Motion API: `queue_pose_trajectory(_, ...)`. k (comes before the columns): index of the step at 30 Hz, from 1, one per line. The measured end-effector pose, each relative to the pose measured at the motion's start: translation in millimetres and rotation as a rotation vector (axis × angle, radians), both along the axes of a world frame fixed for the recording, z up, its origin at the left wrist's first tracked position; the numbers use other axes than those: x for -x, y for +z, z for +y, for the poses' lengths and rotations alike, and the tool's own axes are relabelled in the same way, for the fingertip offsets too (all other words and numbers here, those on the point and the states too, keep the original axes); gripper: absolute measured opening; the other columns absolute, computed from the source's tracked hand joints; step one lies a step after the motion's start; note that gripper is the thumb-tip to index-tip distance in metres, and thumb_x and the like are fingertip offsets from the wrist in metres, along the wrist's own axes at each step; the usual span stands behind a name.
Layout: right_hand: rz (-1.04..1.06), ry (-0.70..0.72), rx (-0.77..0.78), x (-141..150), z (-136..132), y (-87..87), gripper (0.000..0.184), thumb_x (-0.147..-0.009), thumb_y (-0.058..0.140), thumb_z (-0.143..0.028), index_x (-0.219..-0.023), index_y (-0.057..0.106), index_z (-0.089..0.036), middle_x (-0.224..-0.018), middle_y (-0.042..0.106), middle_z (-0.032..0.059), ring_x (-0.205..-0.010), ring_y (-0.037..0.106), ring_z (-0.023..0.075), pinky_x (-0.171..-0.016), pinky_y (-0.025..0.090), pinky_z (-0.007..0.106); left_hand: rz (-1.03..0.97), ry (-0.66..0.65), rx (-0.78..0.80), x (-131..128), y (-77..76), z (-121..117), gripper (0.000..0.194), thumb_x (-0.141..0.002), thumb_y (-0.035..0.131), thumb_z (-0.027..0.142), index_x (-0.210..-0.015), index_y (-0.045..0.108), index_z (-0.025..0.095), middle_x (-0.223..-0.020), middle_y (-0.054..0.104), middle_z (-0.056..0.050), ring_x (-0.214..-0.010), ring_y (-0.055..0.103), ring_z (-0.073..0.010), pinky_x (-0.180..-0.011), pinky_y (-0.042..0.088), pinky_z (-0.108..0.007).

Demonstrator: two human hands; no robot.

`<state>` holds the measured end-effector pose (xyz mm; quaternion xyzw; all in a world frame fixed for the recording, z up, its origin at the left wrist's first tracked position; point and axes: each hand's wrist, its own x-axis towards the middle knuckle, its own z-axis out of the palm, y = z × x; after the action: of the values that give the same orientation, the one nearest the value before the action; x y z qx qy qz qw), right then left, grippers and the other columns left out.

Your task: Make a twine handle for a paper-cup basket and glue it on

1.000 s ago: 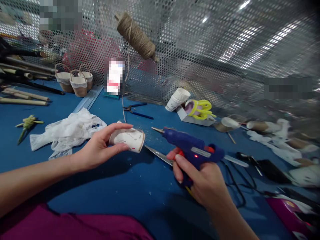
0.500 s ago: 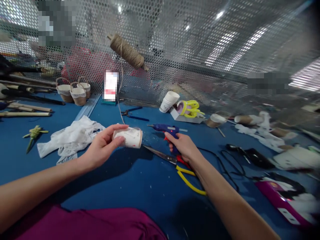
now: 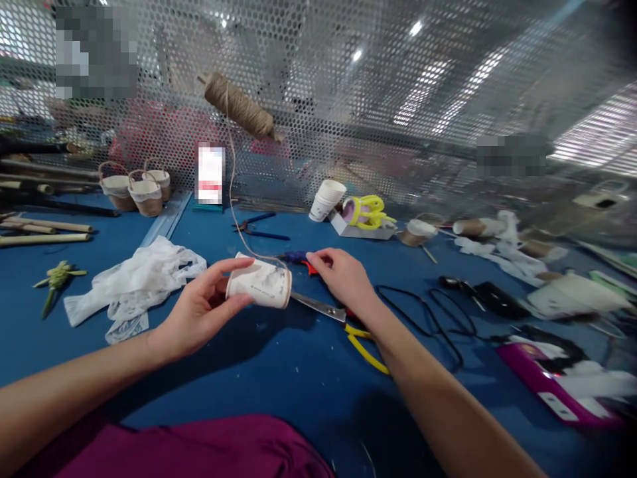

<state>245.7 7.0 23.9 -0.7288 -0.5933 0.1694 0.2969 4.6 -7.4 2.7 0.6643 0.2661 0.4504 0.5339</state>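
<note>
In my left hand (image 3: 204,305) is a white paper cup (image 3: 259,285), tipped on its side with its rim to the right. Thumb and fingers pinch it near the base. A thin twine (image 3: 233,179) runs down from the spool to the cup's rim. My right hand (image 3: 341,279) is over a blue glue gun (image 3: 294,257) with a red trigger, thumb and forefinger drawn together. The hand covers the gun's rear part, so whether they grip it is hidden. Scissors with yellow handles (image 3: 365,350) lie below, partly behind the right wrist and the cup.
White lace (image 3: 137,279) lies left, beside a woven green figure (image 3: 60,279). Behind are small baskets (image 3: 146,196), pliers (image 3: 261,229), a phone (image 3: 210,174), a twine spool (image 3: 239,106), stacked cups (image 3: 326,199) and yellow-handled scissors (image 3: 367,211). At right are cables (image 3: 428,318) and a purple power strip (image 3: 535,385).
The whole view has shifted slightly. My right hand has moved left over the glue gun, covering more of it. The cup has turned and moved slightly right, and the twine now meets its rim.
</note>
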Motion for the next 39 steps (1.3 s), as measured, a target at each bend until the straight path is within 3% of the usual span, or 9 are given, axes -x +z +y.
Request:
queue_pose_trajectory(2,0.136,0.177,0.065,13,-17,9.3,0.039,-0.088,0.036,-0.044,-0.087,0.064,-0.017,-0.083,0.068,0.0066,-0.075,0.063,0.0165,-0.063,0.048,0.028,0.000,0.001,-0.021,0,1.2,-2,0.038,-0.079,0.059,0.019,-0.115,0.048,0.015,-0.095,0.067,-0.007,-0.080,0.063,-0.0127,-0.070,0.049,-0.021)
queue_pose_trajectory(3,0.327,0.321,0.108,19,-24,12.6,0.039,-0.089,0.036,-0.043,-0.097,0.063,-0.016,-0.090,0.069,0.0072,-0.078,0.064,0.0160,-0.064,0.050,0.028,-0.001,0.002,-0.028,0,1.6,-3,0.037,-0.079,0.059,0.019,-0.114,0.048,0.016,-0.095,0.067,-0.007,-0.080,0.063,-0.0127,-0.069,0.049,-0.021)
queue_pose_trajectory(6,0.565,0.475,0.086,32,-42,16.0,0.026,-0.083,0.050,-0.032,-0.103,0.060,-0.019,-0.096,0.068,0.0035,-0.081,0.064,0.0138,-0.071,0.051,0.028,0.001,-0.001,-0.028,0,1.7,-6,0.037,-0.080,0.059,0.019,-0.115,0.048,0.017,-0.093,0.068,-0.006,-0.077,0.062,-0.0121,-0.066,0.049,-0.020)
queue_pose_trajectory(11,0.421,0.404,-0.103,39,-48,8.4,0.013,-0.081,0.052,-0.024,-0.088,0.062,-0.018,-0.081,0.067,0.0018,-0.072,0.063,0.0133,-0.066,0.052,0.027,0.031,-0.124,-0.005,2,0.7,-9,0.044,-0.076,0.062,0.017,-0.117,0.048,0.022,-0.101,0.064,-0.006,-0.081,0.060,-0.0122,-0.071,0.048,-0.020)
queue_pose_trajectory(17,0.081,0.578,-0.401,41,-50,0.4,0.014,-0.083,0.049,-0.014,-0.086,0.063,-0.016,-0.086,0.065,0.0064,-0.082,0.060,0.0146,-0.076,0.048,0.030,0.120,-0.222,0.102,5,6.9,-7,0.046,-0.080,0.058,0.025,-0.124,0.046,0.023,-0.087,0.062,-0.003,-0.067,0.055,-0.0104,-0.060,0.046,-0.018)
queue_pose_trajectory(23,0.308,0.544,-0.200,44,-54,4.9,0.023,-0.088,0.040,-0.019,-0.098,0.061,-0.020,-0.102,0.065,0.0044,-0.096,0.059,0.0146,-0.087,0.046,0.032,0.112,-0.227,0.078,2,3.6,-3,0.044,-0.081,0.056,0.022,-0.124,0.046,0.022,-0.100,0.061,-0.004,-0.077,0.055,-0.0103,-0.068,0.045,-0.017)
queue_pose_trajectory(27,0.377,0.576,-0.164,48,-56,6.4,0.025,-0.088,0.039,-0.023,-0.095,0.063,-0.020,-0.106,0.064,0.0050,-0.103,0.057,0.0160,-0.093,0.042,0.035,0.131,-0.222,0.008,1,-1.3,-1,0.043,-0.082,0.055,0.021,-0.124,0.046,0.022,-0.108,0.060,-0.004,-0.085,0.056,-0.0115,-0.073,0.045,-0.019)
queue_pose_trajectory(34,0.612,0.535,-0.092,55,-58,0.4,0.020,-0.090,0.038,-0.025,-0.107,0.049,-0.021,-0.106,0.065,0.0050,-0.100,0.059,0.0138,-0.087,0.046,0.031,0.166,-0.175,-0.013,2,-2.7,0,0.037,-0.082,0.055,0.021,-0.119,0.047,0.018,-0.111,0.061,-0.006,-0.090,0.058,-0.0138,-0.076,0.046,-0.021)
queue_pose_trajectory(39,0.543,0.522,-0.082,59,-57,-5.4,0.026,-0.086,0.045,-0.023,-0.112,0.044,-0.021,-0.113,0.061,0.0080,-0.103,0.058,0.0161,-0.086,0.046,0.034,0.155,-0.197,-0.058,2,-3.9,1,0.029,-0.085,0.052,0.020,-0.113,0.052,0.019,-0.115,0.060,-0.006,-0.099,0.057,-0.0146,-0.083,0.045,-0.023)
